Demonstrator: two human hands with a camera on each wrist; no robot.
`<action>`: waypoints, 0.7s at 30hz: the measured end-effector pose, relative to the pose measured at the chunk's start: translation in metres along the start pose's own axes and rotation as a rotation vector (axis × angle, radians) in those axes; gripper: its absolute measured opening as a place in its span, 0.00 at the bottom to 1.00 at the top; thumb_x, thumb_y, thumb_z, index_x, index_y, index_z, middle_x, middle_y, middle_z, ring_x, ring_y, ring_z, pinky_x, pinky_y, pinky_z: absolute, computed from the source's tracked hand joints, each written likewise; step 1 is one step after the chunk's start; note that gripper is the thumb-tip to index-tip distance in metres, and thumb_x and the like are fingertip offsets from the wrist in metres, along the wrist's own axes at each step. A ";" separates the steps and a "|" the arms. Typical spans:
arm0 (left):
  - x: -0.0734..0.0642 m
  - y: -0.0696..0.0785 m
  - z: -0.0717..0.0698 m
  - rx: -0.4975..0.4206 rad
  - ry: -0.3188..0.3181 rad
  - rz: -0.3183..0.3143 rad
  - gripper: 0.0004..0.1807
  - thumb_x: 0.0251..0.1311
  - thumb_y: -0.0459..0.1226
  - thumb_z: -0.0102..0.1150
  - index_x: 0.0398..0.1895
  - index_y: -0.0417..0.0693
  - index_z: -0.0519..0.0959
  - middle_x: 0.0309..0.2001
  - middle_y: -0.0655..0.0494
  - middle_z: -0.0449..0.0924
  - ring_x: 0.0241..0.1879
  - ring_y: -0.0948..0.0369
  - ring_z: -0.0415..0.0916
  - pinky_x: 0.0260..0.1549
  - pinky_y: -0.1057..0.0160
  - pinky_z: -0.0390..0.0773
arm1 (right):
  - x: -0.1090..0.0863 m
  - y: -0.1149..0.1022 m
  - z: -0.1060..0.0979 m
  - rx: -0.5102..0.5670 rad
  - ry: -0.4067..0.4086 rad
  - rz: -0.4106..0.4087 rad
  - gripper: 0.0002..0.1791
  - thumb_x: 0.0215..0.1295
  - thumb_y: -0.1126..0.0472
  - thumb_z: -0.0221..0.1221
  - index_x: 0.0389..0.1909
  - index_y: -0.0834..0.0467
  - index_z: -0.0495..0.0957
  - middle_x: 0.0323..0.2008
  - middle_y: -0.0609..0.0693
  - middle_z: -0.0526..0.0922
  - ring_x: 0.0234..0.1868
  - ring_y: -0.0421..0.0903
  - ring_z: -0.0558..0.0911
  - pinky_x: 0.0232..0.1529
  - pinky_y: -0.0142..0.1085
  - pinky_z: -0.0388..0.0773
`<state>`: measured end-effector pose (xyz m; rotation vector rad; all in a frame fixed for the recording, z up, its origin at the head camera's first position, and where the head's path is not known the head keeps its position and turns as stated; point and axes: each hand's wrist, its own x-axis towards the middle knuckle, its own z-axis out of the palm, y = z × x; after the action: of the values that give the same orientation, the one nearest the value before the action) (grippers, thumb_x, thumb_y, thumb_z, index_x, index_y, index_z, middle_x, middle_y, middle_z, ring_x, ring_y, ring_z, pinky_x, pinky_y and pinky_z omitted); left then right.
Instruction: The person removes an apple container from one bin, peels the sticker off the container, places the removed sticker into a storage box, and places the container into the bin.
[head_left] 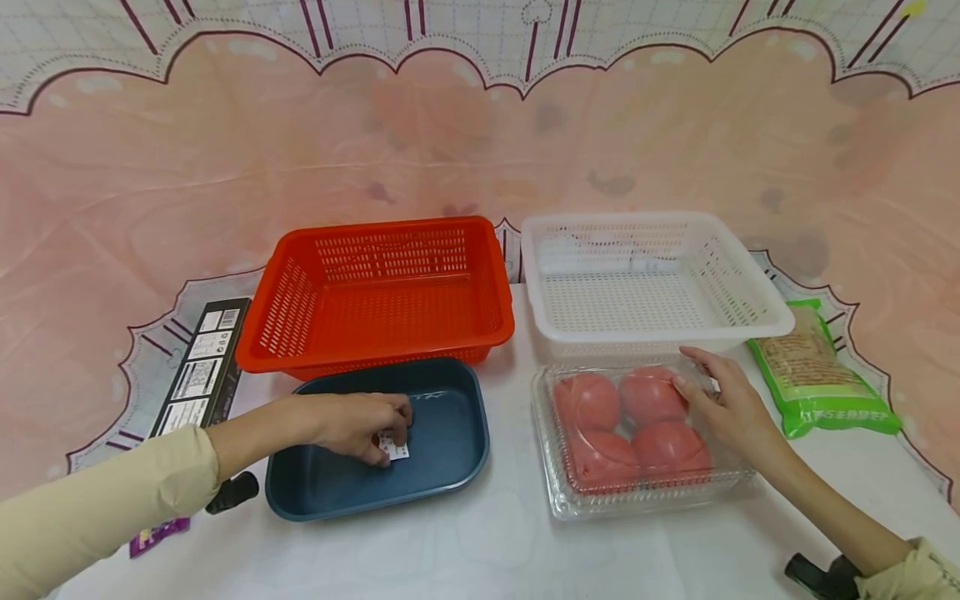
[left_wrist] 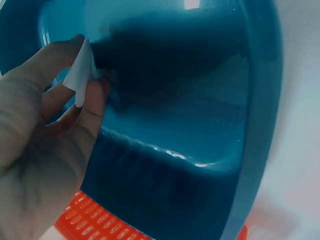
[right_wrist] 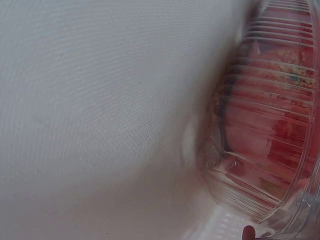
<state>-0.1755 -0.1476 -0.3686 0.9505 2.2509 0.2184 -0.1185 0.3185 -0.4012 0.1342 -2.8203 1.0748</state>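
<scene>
My left hand (head_left: 371,425) reaches down into the dark blue basin (head_left: 450,483). Its thumb and fingers pinch a small white printed label (head_left: 395,448), which looks bent and folded in the left wrist view (left_wrist: 81,75). On the right, a clear plastic clamshell box (head_left: 555,492) holds several round red-wrapped items (head_left: 671,450). My right hand (head_left: 723,408) rests at the box's far right corner, thumb over the lid and fingers extended along the edge. In the right wrist view only one fingertip (right_wrist: 248,232) shows, beside the box's ribbed wall (right_wrist: 270,125).
Behind the basin stands a red basket (head_left: 397,308), with a white basket (head_left: 622,304) beside it. A green bag (head_left: 832,375) lies at far right. At left are a black box with white labels (head_left: 198,367) and a purple packet (head_left: 159,536).
</scene>
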 end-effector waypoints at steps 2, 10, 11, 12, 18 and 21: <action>-0.001 0.002 0.000 0.011 0.005 0.001 0.11 0.55 0.40 0.68 0.42 0.52 0.85 0.51 0.58 0.71 0.43 0.64 0.71 0.45 0.70 0.79 | 0.001 0.000 0.000 -0.002 0.000 0.001 0.28 0.70 0.58 0.56 0.66 0.66 0.64 0.58 0.69 0.67 0.56 0.63 0.68 0.37 0.13 0.63; -0.004 0.002 0.003 0.081 0.035 0.026 0.14 0.58 0.43 0.66 0.48 0.54 0.85 0.54 0.55 0.72 0.44 0.64 0.72 0.48 0.66 0.80 | 0.000 0.000 -0.001 -0.012 0.008 0.012 0.27 0.70 0.57 0.55 0.66 0.65 0.64 0.58 0.68 0.68 0.56 0.61 0.68 0.38 0.13 0.63; -0.005 0.001 0.003 0.099 0.042 0.035 0.15 0.58 0.44 0.66 0.48 0.55 0.85 0.54 0.54 0.73 0.45 0.64 0.72 0.49 0.65 0.80 | 0.000 0.000 -0.001 -0.008 0.003 0.013 0.28 0.71 0.56 0.55 0.66 0.65 0.64 0.58 0.68 0.67 0.56 0.61 0.68 0.38 0.13 0.64; -0.006 0.001 0.003 0.114 0.049 0.045 0.15 0.58 0.44 0.66 0.48 0.55 0.84 0.55 0.54 0.73 0.45 0.64 0.72 0.49 0.64 0.80 | 0.000 0.000 -0.001 -0.009 0.002 0.015 0.28 0.71 0.56 0.55 0.66 0.65 0.64 0.58 0.68 0.67 0.56 0.61 0.68 0.38 0.13 0.64; -0.010 -0.003 0.004 0.211 0.093 0.124 0.17 0.58 0.51 0.63 0.49 0.60 0.84 0.53 0.54 0.76 0.43 0.65 0.74 0.47 0.64 0.81 | -0.001 -0.001 -0.001 0.005 -0.014 0.012 0.28 0.71 0.56 0.54 0.67 0.66 0.63 0.59 0.69 0.66 0.58 0.64 0.67 0.38 0.13 0.64; -0.012 -0.005 0.004 0.249 0.116 0.151 0.19 0.58 0.55 0.60 0.50 0.61 0.83 0.51 0.56 0.77 0.42 0.65 0.75 0.46 0.64 0.82 | 0.000 -0.001 -0.001 0.008 -0.012 0.009 0.28 0.71 0.57 0.55 0.67 0.66 0.63 0.59 0.69 0.66 0.57 0.63 0.67 0.38 0.13 0.64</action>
<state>-0.1694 -0.1600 -0.3673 1.2704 2.3515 0.0614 -0.1179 0.3183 -0.4003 0.1288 -2.8302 1.0901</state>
